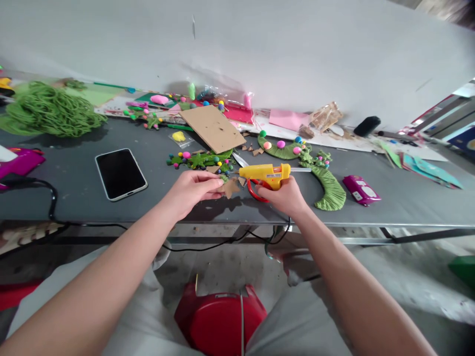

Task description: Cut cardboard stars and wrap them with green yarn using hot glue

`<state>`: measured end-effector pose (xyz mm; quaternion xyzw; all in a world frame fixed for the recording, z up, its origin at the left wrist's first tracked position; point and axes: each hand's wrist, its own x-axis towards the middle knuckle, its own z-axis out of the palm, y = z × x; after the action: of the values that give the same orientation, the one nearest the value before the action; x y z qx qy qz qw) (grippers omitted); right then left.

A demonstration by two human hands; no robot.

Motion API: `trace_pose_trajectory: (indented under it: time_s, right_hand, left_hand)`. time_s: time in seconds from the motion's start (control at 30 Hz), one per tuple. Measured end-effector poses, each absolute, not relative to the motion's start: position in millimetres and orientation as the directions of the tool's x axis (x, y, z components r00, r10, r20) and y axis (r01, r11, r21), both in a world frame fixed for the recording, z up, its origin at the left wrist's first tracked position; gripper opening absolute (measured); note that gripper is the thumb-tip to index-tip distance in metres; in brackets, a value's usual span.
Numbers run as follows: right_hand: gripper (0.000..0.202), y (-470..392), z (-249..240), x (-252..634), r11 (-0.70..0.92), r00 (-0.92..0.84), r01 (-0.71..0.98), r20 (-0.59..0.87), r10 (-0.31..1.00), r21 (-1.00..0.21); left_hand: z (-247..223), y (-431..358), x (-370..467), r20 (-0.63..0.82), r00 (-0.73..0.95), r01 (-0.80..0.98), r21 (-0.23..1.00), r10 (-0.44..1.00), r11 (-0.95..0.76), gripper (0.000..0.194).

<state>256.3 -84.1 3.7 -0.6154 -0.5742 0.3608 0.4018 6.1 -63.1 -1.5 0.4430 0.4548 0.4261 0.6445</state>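
Note:
In my right hand (285, 194) is a yellow hot glue gun (264, 172), its nozzle pointing left and a glue stick jutting from its back. My left hand (198, 190) pinches a small brown cardboard star (230, 188), which has some green material at its upper edge. The nozzle tip is close to the star; whether they touch I cannot tell. Red-handled scissors (253, 192) lie partly hidden behind the glue gun. Just beyond my left hand are green pieces dotted with coloured pompoms (200, 159).
A green yarn-wrapped ring (330, 190) with pompoms curves at the right, beside a purple packet (360, 190). A phone (120, 174) lies at the left, near a heap of green yarn (52, 111). Cardboard (212, 129) lies behind my hands. The gun's black cord (208, 248) hangs below the table edge.

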Motion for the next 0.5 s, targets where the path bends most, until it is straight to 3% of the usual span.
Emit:
trace_pose_trajectory:
  time_s: [0.5]
  right_hand:
    - [0.014, -86.8, 4.8, 253.2, 0.014, 0.003, 0.449, 0.017, 1.000, -0.894]
  left_hand:
    - [3.9, -64.5, 6.7, -0.247, 0.221, -0.141, 0.949, 0.943, 0.281, 0.024]
